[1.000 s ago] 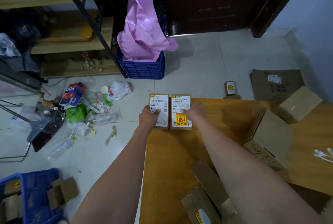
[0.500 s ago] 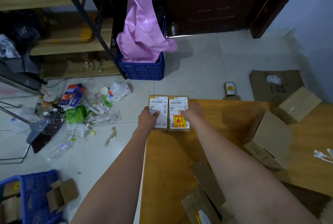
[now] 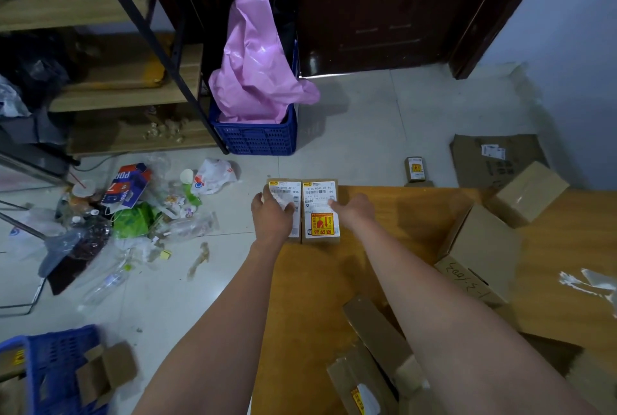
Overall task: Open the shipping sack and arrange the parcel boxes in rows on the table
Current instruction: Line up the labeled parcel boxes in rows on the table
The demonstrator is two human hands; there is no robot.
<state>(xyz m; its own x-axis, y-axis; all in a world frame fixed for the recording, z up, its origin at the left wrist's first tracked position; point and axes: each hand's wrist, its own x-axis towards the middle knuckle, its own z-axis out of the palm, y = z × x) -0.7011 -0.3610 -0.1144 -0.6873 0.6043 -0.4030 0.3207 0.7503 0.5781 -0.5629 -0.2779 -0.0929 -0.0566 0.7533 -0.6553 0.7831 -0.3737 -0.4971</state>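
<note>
Wood desk [image 3: 384,274]: orange-brown top, smooth and a bit shiny, so cardboard probably slides on it easily. The far-left corner is where all the action is, and that's my main worry.
Big carton [image 3: 480,251]: plain brown cardboard lying tilted on the right side of the desk, handwriting on one face. If it gets bumped it could eat the space a row needs.
Torn cardboard [image 3: 374,358]: ripped flaps and bits near the front edge, rough and floppy, right under the forearms, so an elbow might drag it.
Left parcel box [image 3: 289,211]: small flat brown box with a white printed label, sitting right at the desk's left edge, looks like it's on the brink. One nudge outward and I'd guess it lands on the floor.
Right parcel box [image 3: 320,214]: same shape, white label plus a yellow and red sticker, touching its neighbour side by side. A push from one side could skew the pair.
Left hand [image 3: 272,214]: lying on top of the left box, fingers bent over the label, seems to be pressing, not lifting.
Right hand [image 3: 350,211]: fingers loosely straight, tips on the right box's edge.
Stray box [image 3: 415,169]: tiny labelled one on the floor tiles past the desk, not in any row.
</note>
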